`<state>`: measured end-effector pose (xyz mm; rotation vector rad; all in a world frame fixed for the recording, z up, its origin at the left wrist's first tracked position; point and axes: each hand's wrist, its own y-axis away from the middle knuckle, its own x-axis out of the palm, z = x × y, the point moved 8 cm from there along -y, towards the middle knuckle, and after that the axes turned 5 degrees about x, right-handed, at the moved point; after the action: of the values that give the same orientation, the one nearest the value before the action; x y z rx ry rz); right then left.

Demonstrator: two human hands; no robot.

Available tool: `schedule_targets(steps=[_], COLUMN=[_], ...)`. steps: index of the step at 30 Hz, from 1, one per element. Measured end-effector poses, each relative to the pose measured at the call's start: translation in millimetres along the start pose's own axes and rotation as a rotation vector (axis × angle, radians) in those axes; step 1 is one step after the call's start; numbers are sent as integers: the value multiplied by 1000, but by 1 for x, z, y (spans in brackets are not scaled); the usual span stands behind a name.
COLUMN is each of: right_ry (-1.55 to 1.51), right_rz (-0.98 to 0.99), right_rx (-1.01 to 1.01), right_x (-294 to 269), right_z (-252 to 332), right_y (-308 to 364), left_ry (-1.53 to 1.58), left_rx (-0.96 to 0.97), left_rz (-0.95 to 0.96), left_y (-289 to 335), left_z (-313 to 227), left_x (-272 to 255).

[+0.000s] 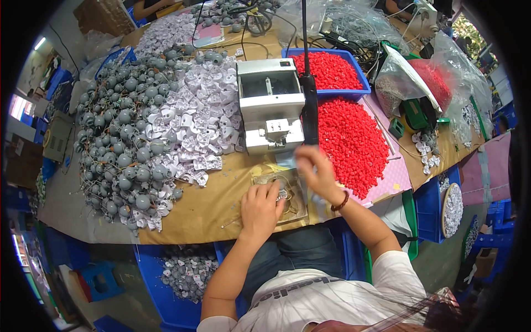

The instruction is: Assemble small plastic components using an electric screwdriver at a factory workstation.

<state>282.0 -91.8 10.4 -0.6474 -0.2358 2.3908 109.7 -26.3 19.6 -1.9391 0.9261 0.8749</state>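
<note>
Both bare forearms come up from the lower edge and converge ahead of the torso. The left hand [261, 206] lies palm down, fingers curled forward and close together. The right hand [314, 169] is raised slightly beyond it, fingers bent, blurred (its grip cannot be told). A dark beaded bracelet [341, 202] circles the right wrist. The hands sit near each other, not touching.

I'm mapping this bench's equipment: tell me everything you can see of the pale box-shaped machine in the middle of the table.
The pale machine is a boxy, off-white unit, plastic or painted metal by its look, standing on the brown-covered table. Its top has a dark recessed opening; a stepped front block faces the person. A black vertical rod crosses its right side. White parts lie on its left, red pieces on its right.
</note>
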Motion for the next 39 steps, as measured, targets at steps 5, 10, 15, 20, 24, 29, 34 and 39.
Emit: schedule_targets(steps=[5,10,15,20,24,29,34,39], right_ry=[167,-174,-549,-553,-449,-451,-446,-458], right_rz=[-293,-283,-370,-194,-181,-176,-96,17], right_rx=[42,227,-241,-132,-156,-105,45,119], right_x=[-36,-32,-64,-37,-14,2,12,8], right_z=[-27,-35,98,121,114,94,88,99], right_y=[-72,-80,-73,-108,-131,-146,-141,-81], left_ry=[-27,-14,1,29,52,63,74,95], left_rx=[14,-14,-18,8,-66,-52,-70,-116], left_rz=[3,-19,-30,-53,-4,-22,-23,-6], left_y=[-3,0,0,0,0,1,3,2], left_z=[2,6,2,4,6,7,9,11], left_x=[3,7,7,5,10,11,10,11])
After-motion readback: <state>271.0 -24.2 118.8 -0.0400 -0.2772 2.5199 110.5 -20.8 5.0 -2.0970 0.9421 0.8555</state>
